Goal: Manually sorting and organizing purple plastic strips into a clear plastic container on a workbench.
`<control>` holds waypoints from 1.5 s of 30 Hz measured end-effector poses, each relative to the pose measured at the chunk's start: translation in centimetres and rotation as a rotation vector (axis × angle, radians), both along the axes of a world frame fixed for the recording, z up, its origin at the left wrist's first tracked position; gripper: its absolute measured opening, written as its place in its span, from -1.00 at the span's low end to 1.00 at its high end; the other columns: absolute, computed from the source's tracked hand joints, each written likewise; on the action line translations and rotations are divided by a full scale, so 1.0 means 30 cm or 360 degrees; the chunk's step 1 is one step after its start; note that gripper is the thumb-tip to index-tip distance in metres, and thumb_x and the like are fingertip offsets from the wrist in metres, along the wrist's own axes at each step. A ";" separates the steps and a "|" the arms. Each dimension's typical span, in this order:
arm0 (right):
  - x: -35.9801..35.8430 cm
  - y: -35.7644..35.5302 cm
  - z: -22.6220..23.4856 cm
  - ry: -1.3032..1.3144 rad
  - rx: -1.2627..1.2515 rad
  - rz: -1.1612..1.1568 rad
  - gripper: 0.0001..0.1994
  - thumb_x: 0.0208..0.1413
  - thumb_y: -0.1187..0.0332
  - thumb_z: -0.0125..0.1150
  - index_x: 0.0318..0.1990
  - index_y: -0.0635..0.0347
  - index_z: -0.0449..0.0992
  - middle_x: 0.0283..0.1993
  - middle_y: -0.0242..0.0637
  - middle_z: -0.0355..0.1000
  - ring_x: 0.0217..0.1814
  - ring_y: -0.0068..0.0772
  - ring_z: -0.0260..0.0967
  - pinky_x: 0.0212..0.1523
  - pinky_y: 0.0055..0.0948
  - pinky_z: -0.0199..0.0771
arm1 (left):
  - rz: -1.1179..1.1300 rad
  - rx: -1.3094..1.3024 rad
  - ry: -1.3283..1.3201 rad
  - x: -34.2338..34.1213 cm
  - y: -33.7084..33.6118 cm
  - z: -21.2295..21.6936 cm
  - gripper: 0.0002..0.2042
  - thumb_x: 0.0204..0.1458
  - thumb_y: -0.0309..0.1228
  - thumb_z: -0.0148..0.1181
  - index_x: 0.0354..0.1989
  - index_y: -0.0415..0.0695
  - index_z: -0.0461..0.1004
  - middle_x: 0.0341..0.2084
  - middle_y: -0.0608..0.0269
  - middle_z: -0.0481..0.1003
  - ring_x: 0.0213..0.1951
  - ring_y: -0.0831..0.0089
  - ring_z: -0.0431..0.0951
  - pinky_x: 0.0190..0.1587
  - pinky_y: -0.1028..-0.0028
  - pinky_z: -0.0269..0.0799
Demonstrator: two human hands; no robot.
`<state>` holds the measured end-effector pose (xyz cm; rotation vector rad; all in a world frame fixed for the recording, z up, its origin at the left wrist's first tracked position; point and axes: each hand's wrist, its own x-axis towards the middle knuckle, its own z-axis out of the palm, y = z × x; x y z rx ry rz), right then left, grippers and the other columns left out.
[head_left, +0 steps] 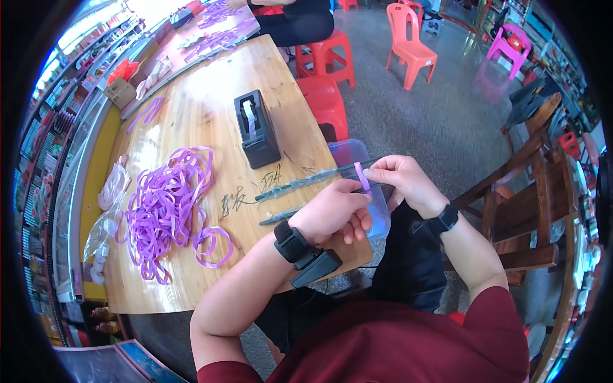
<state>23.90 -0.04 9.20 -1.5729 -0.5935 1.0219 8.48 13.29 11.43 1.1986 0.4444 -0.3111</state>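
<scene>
A short piece of purple ribbon (362, 177) stands between my hands at the table's right edge. My left hand (332, 210) pinches its lower end with thumb and forefinger, the other fingers loosely curled. My right hand (408, 182) grips the ribbon from the other side, thumb against forefinger. Two thin dark green strips with a clear, lumpy covering lie beneath: the upper strip (297, 185) reaches toward the ribbon, and the lower strip (281, 215) passes partly under my left hand. Whether the ribbon goes around a strip, I cannot tell.
A tangled heap of purple ribbon (166, 214) covers the table's left part. Behind the strips stands a black tape dispenser (257, 127). Below the table's right edge sits a clear plastic bin (378, 220). A wooden chair (533, 198) is at right; another person (294, 22) sits at the far end.
</scene>
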 end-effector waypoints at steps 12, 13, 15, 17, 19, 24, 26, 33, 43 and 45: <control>0.006 0.045 0.113 -0.0637 -0.0067 0.0220 -0.75 0.12 0.27 0.33 -0.28 0.33 0.54 -0.39 -0.42 0.42 -0.45 -0.62 0.41 -0.69 -0.58 0.49 | 0.0006 0.0009 -0.0011 0.007 0.001 -0.021 -0.55 0.23 -0.41 0.02 0.25 -0.35 0.17 -0.57 0.20 0.50 -0.63 0.50 0.53 -0.70 0.60 0.37; 0.008 0.050 0.122 -0.0638 -0.0067 0.0221 -0.75 0.12 0.27 0.33 -0.28 0.33 0.54 -0.39 -0.42 0.42 -0.45 -0.62 0.41 -0.69 -0.58 0.49 | -0.0008 0.0007 -0.0017 0.007 0.001 -0.019 -0.55 0.23 -0.41 0.02 0.25 -0.35 0.17 -0.57 0.20 0.50 -0.63 0.50 0.53 -0.70 0.60 0.37; 0.008 0.063 0.141 -0.0493 -0.0069 0.0371 -0.73 0.11 0.25 0.35 -0.29 0.35 0.53 -0.37 -0.42 0.42 -0.37 -0.63 0.41 -0.70 -0.57 0.51 | -0.0019 0.0006 -0.0022 0.005 0.004 -0.020 -0.54 0.24 -0.41 0.01 0.26 -0.35 0.17 -0.57 0.21 0.50 -0.63 0.51 0.53 -0.70 0.60 0.38; 0.009 0.068 0.147 -0.0450 -0.0120 0.0398 -0.72 0.10 0.25 0.36 -0.29 0.34 0.54 -0.37 -0.41 0.44 -0.35 -0.64 0.41 -0.62 -0.55 0.52 | -0.0035 0.0020 -0.0007 0.006 0.007 -0.023 -0.52 0.24 -0.41 0.01 0.28 -0.35 0.14 -0.57 0.21 0.50 -0.64 0.51 0.53 -0.69 0.60 0.38; 0.024 0.071 0.137 -0.0406 -0.0171 0.0419 -0.72 0.10 0.25 0.37 -0.29 0.34 0.55 -0.37 -0.41 0.45 -0.33 -0.64 0.40 -0.53 -0.54 0.53 | -0.0024 0.0026 -0.0011 0.004 0.003 -0.020 -0.52 0.24 -0.41 0.01 0.28 -0.35 0.14 -0.57 0.21 0.50 -0.64 0.51 0.53 -0.69 0.60 0.38; 0.063 0.060 0.099 -0.0386 -0.0138 0.0414 -0.77 0.08 0.27 0.39 -0.31 0.29 0.59 -0.36 -0.40 0.51 -0.30 -0.65 0.39 -0.22 -0.58 0.36 | 0.0008 0.0065 0.0026 0.005 -0.005 -0.003 -0.51 0.23 -0.41 0.02 0.29 -0.36 0.12 -0.57 0.20 0.50 -0.63 0.51 0.52 -0.70 0.60 0.36; 0.068 0.061 0.090 -0.0409 -0.0150 0.0417 -0.77 0.08 0.27 0.39 -0.32 0.29 0.59 -0.37 -0.41 0.51 -0.32 -0.66 0.38 -0.24 -0.59 0.36 | -0.0007 0.0067 0.0006 0.004 -0.001 -0.008 -0.53 0.24 -0.41 0.02 0.27 -0.36 0.15 -0.57 0.20 0.50 -0.63 0.51 0.52 -0.70 0.60 0.35; 0.103 0.061 0.073 -0.0413 -0.0135 0.0454 -0.78 0.03 0.27 0.43 -0.33 0.27 0.63 -0.43 -0.42 0.50 -0.39 -0.65 0.36 -0.31 -0.59 0.38 | -0.0010 0.0026 0.0002 0.004 -0.002 -0.009 -0.57 0.24 -0.40 0.03 0.22 -0.34 0.20 -0.57 0.20 0.50 -0.63 0.51 0.52 -0.71 0.62 0.34; 0.106 0.067 0.077 -0.0629 -0.0224 0.0474 -0.81 0.06 0.34 0.37 -0.32 0.32 0.61 -0.40 -0.39 0.53 -0.34 -0.64 0.40 -0.26 -0.57 0.42 | 0.0012 0.0033 0.0005 0.005 -0.005 -0.006 -0.71 0.24 -0.40 0.03 0.05 -0.30 0.29 -0.58 0.21 0.50 -0.64 0.51 0.52 -0.71 0.62 0.32; 0.113 0.069 0.064 -0.0765 -0.0242 0.0436 -0.71 -0.03 0.17 0.42 -0.38 0.26 0.63 -0.46 -0.37 0.53 -0.40 -0.58 0.41 -0.31 -0.49 0.41 | 0.0020 0.0044 0.0008 0.008 -0.005 -0.006 -0.72 0.24 -0.40 0.03 0.04 -0.30 0.30 -0.58 0.22 0.50 -0.65 0.51 0.52 -0.71 0.62 0.32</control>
